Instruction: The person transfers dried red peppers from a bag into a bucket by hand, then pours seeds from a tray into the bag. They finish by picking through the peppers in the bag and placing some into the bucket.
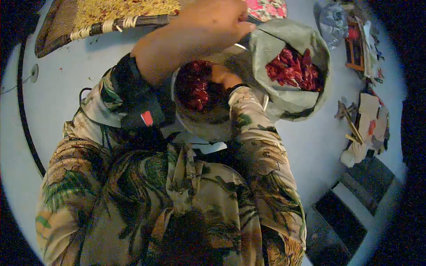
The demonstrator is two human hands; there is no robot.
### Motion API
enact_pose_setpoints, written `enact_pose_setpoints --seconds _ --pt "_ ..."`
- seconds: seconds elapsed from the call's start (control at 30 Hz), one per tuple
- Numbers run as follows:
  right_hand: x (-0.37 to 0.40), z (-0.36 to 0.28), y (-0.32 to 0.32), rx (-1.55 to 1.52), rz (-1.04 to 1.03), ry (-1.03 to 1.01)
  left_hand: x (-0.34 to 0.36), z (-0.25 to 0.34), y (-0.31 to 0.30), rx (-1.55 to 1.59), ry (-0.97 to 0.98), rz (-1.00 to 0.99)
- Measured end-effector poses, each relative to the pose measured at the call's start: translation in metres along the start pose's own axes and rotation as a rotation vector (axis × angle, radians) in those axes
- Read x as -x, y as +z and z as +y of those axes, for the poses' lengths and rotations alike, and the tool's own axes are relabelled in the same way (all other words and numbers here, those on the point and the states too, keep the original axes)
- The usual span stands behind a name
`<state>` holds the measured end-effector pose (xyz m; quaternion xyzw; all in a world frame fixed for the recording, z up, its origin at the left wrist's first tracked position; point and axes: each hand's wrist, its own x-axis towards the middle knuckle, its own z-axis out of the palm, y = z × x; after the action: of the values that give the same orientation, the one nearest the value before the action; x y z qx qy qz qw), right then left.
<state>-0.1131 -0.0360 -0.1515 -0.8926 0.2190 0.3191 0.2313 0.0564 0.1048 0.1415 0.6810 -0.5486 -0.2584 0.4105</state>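
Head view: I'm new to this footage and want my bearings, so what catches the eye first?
The red dried chillies stand out first, heaped in a grey-green sack at upper right, whose rim the left hand grips. A second red heap fills a bowl in the person's lap, where the right hand reaches in. A woven tray of yellowish material lies at upper left.

Single head-worn camera, facing steeply down, close over torso, fisheye-rounded floor (pixel 57 97)

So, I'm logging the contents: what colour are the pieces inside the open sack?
Red pieces, in a grey-green sack; the head view shows them.
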Motion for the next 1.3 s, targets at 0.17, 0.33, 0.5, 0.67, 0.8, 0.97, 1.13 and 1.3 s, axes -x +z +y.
enact_pose_setpoints --seconds 0.17,0.33,0.5,0.67,0.8,0.97,1.13,1.3 --pt "-0.058 -0.007 0.003 0.025 0.024 -0.001 -0.004 -0.014 -0.004 0.031 0.036 -0.021" --pt "-0.079 0.004 0.030 0.018 -0.004 0.033 -0.003 -0.009 -0.019 0.144 -0.009 -0.069" --pt "-0.085 0.011 0.053 0.004 -0.038 0.047 -0.010 -0.002 -0.036 0.174 -0.111 -0.127" --pt "-0.078 0.016 0.060 -0.016 -0.056 0.033 -0.015 -0.021 -0.013 0.093 0.052 -0.023" --pt "-0.071 0.016 0.060 -0.036 -0.070 0.022 -0.033 -0.010 -0.026 0.110 -0.128 -0.196" --pt "-0.071 0.015 0.062 -0.044 -0.071 0.023 -0.030 -0.018 -0.025 0.108 0.013 -0.115" --pt "-0.078 0.015 0.062 -0.067 -0.059 0.024 -0.027 -0.003 -0.021 0.017 -0.016 -0.098" --pt "-0.079 0.014 0.065 -0.064 -0.061 0.031 -0.033 -0.011 -0.020 0.092 -0.031 -0.184"
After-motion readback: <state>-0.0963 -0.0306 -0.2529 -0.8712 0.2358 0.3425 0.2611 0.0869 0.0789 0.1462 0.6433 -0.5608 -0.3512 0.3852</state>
